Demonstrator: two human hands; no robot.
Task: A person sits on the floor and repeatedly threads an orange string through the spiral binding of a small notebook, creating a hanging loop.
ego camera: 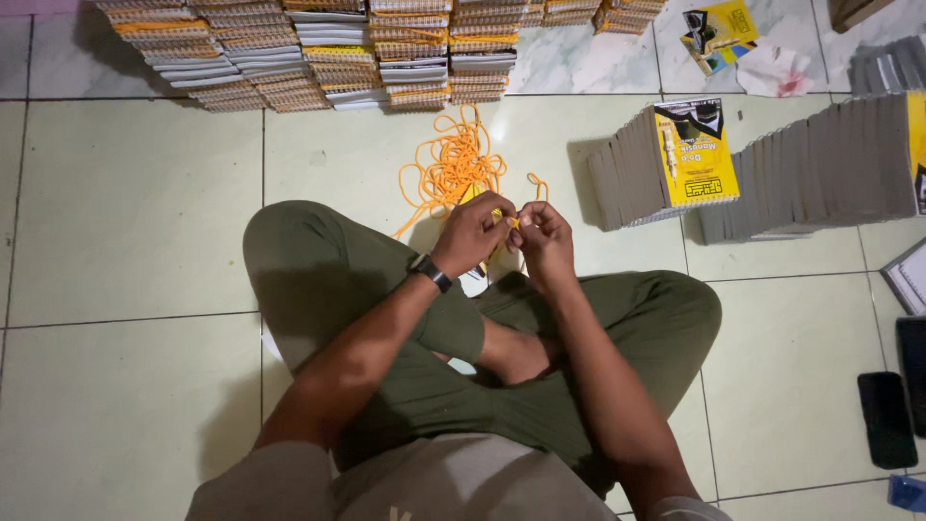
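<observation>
I sit cross-legged on a pale green tiled floor. My left hand (473, 234) and my right hand (543, 234) meet in front of my knees, fingers pinched together on a strand of orange cord (514, 221). The strand runs up from a loose tangle of the same orange cord (451, 166) lying on the tiles just beyond my hands. A black watch is on my left wrist. What lies directly under my hands is hidden.
Several stacks of thin booklets (328, 53) line the far side. To the right, rows of grey booklets with yellow covers (675, 159) stand on edge. A dark phone (886, 419) lies at the right. Crumpled paper (775, 69) lies at the back right.
</observation>
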